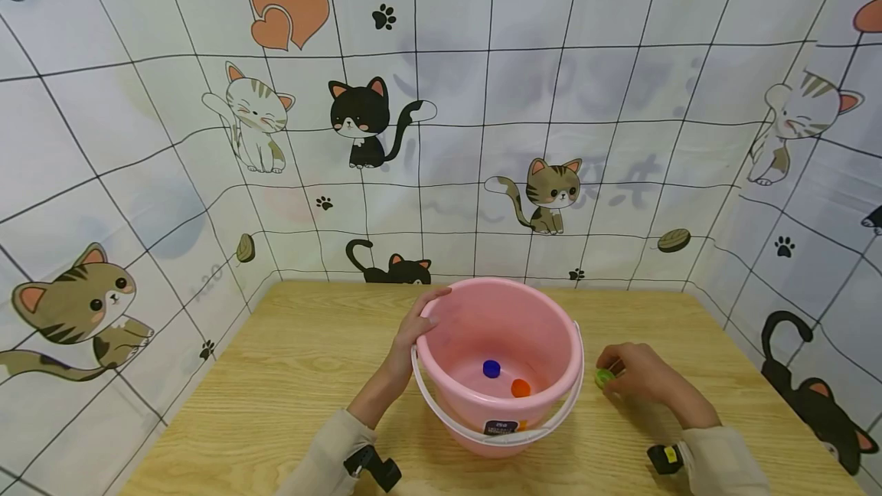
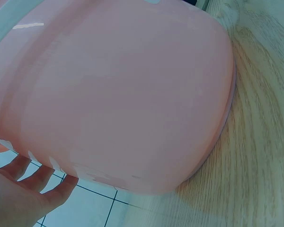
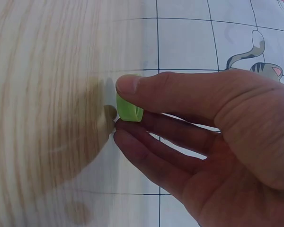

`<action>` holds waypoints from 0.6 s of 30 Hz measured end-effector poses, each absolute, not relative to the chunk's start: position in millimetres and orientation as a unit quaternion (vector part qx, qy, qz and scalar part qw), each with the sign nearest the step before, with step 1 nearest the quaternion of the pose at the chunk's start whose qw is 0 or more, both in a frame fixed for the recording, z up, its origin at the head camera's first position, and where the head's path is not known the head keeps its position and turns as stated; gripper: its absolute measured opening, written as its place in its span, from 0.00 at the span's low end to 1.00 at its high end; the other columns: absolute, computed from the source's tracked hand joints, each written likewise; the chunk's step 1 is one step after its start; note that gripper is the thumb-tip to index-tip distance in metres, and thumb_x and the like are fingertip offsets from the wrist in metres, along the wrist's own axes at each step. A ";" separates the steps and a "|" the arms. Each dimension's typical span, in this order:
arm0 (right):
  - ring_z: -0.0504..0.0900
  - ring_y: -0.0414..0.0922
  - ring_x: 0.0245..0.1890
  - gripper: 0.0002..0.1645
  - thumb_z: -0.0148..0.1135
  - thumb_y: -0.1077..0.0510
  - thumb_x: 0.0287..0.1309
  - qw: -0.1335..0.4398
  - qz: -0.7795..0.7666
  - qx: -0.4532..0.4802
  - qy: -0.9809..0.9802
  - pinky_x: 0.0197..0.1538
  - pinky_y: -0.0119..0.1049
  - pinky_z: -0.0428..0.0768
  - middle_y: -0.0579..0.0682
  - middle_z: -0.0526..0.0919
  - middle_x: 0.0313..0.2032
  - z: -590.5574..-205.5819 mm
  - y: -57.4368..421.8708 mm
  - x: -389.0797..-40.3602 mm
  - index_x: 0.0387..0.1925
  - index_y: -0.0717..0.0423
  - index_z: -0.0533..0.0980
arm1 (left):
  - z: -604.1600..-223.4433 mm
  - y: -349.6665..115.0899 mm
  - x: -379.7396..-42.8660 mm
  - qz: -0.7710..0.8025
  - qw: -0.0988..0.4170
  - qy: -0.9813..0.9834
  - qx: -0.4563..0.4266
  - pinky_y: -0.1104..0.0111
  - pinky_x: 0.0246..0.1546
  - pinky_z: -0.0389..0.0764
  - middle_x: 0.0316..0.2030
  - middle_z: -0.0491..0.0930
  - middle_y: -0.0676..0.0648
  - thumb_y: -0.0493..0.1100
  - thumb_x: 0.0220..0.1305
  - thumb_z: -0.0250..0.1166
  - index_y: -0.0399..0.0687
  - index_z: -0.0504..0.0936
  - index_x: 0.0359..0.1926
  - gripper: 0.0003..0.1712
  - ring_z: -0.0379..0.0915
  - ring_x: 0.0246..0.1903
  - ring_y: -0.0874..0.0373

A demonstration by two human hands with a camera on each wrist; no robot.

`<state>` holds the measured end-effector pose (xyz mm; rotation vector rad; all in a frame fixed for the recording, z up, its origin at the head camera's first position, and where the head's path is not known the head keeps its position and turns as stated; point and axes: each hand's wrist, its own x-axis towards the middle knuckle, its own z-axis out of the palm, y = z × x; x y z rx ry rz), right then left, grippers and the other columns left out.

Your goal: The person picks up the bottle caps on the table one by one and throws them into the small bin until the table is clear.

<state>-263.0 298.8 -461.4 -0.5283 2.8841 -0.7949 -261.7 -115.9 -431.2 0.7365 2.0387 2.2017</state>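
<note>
A pink bucket (image 1: 468, 421) with a white handle (image 1: 451, 421) stands upright on the wooden table. My left hand (image 1: 406, 339) holds its rim at the left, thumb over the edge; in the left wrist view, the fingers (image 2: 61, 191) lie along the outer wall (image 2: 128, 94). Inside, on the bottom, are a blue bottle cap (image 1: 491, 369) and an orange bottle cap (image 1: 521, 388). Right of the bucket, my right hand (image 1: 644, 375) pinches a green bottle cap (image 3: 128, 109) between thumb and fingers, close over the tabletop.
The wooden table (image 1: 317, 358) ends at a cloth backdrop (image 1: 455, 106) printed with cats and grid lines, which rises at the back and both sides. A black strap-on device (image 1: 372, 467) sits on the left wrist and another (image 1: 664, 458) on the right.
</note>
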 end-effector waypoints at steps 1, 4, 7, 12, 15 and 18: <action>0.86 0.49 0.40 0.18 0.79 0.63 0.47 0.052 -0.263 -0.168 0.949 0.38 0.35 0.83 0.50 0.87 0.38 -460.9 298.4 -262.8 0.41 0.61 0.83 | -431.5 -116.1 -261.9 0.712 0.026 0.659 0.239 0.56 0.62 0.76 0.75 0.62 0.44 0.49 0.69 0.48 0.58 0.66 0.75 0.34 0.67 0.66 0.44; 0.86 0.50 0.41 0.19 0.78 0.63 0.47 0.054 -0.268 -0.157 0.949 0.37 0.36 0.83 0.51 0.87 0.38 -459.4 297.7 -262.4 0.43 0.62 0.82 | -432.4 -116.7 -262.6 0.711 0.026 0.660 0.241 0.58 0.62 0.76 0.75 0.62 0.44 0.49 0.69 0.48 0.58 0.65 0.76 0.34 0.68 0.65 0.45; 0.86 0.49 0.40 0.19 0.78 0.63 0.48 0.051 -0.265 -0.159 0.950 0.37 0.37 0.84 0.51 0.87 0.39 -458.7 297.9 -261.5 0.43 0.62 0.82 | -432.5 -117.1 -262.8 0.710 0.025 0.661 0.241 0.60 0.62 0.76 0.75 0.62 0.43 0.50 0.69 0.48 0.57 0.65 0.76 0.34 0.68 0.65 0.45; 0.85 0.47 0.38 0.18 0.78 0.63 0.49 0.049 -0.253 -0.173 0.951 0.37 0.36 0.83 0.50 0.88 0.38 -457.8 298.5 -259.8 0.43 0.62 0.83 | -431.2 -116.0 -261.8 0.715 0.029 0.657 0.238 0.58 0.62 0.76 0.74 0.62 0.44 0.49 0.69 0.48 0.57 0.66 0.75 0.33 0.68 0.65 0.45; 0.86 0.47 0.38 0.17 0.76 0.63 0.50 0.050 -0.256 -0.183 0.948 0.37 0.34 0.82 0.51 0.88 0.38 -456.9 298.8 -259.3 0.43 0.63 0.83 | -431.2 -115.7 -261.6 0.719 0.031 0.653 0.237 0.57 0.62 0.77 0.74 0.63 0.43 0.49 0.69 0.49 0.57 0.66 0.75 0.33 0.68 0.64 0.45; 0.86 0.49 0.38 0.17 0.75 0.63 0.52 0.053 -0.262 -0.189 0.945 0.36 0.34 0.83 0.52 0.88 0.39 -456.1 298.6 -258.7 0.44 0.64 0.83 | -431.9 -116.2 -262.2 0.717 0.031 0.654 0.239 0.58 0.61 0.77 0.73 0.63 0.42 0.49 0.69 0.48 0.56 0.66 0.75 0.34 0.69 0.64 0.44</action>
